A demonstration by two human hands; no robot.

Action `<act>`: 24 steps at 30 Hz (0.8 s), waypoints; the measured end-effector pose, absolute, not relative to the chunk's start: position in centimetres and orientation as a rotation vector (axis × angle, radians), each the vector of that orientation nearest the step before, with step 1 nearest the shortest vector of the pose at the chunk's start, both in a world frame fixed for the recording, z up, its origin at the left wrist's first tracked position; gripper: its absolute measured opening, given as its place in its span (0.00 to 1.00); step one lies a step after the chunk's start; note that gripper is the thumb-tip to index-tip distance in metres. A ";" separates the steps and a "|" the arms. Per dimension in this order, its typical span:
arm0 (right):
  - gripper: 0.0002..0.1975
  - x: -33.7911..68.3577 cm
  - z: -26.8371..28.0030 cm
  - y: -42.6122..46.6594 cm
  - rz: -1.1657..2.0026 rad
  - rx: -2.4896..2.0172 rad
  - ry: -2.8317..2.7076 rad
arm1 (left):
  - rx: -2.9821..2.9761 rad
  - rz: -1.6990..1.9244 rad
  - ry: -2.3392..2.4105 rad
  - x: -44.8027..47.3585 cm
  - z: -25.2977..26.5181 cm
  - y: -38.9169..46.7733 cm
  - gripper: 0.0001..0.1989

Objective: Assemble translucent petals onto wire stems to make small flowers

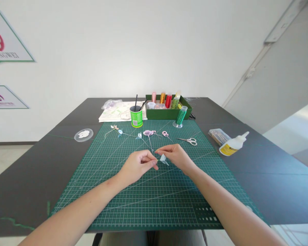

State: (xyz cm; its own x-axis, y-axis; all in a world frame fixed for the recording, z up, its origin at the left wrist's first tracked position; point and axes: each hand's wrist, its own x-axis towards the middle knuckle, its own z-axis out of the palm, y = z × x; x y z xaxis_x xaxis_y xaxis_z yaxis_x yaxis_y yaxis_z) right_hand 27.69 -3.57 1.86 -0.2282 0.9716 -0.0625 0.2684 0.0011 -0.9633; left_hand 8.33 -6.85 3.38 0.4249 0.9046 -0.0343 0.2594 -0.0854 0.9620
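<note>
My left hand pinches the short stem of a small pale blue artificial flower between thumb and fingertips, just above the cutting mat. The petals point right, away from those fingertips. My right hand is close beside and above the flower. Its thumb and forefinger are pressed together; whatever lies between them is too fine to make out. Beyond my hands, several wired pieces lie on the green cutting mat: a pink flower, a pink looped piece, a light blue one and a cream one.
White-handled scissors and a green thread spool are on the right. A green box holds several thread spools. A green can carries dark sticks. A glue bottle tilts at right; a clear lid lies left.
</note>
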 end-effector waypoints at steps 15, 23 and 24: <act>0.13 28.2 1.8 -3.3 1.367 -1.300 -1.669 | 1.396 1.015 1.205 8.1 2.7 -6.1 0.14; 0.11 28.2 1.9 -3.3 1.368 -1.295 -1.684 | 1.346 1.020 1.177 8.1 2.8 -5.8 0.13; 0.11 28.1 1.9 -3.3 1.373 -1.298 -1.683 | 1.335 1.021 1.178 8.1 2.8 -5.8 0.13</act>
State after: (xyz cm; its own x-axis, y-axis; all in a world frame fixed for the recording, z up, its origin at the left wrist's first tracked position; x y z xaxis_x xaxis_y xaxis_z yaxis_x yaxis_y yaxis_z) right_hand 28.12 -3.34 1.92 -0.3400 0.9322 -0.1241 0.3089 -0.0139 -0.9510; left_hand 8.09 -5.77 2.79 0.1560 0.9871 -0.0348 0.1051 0.0184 0.9943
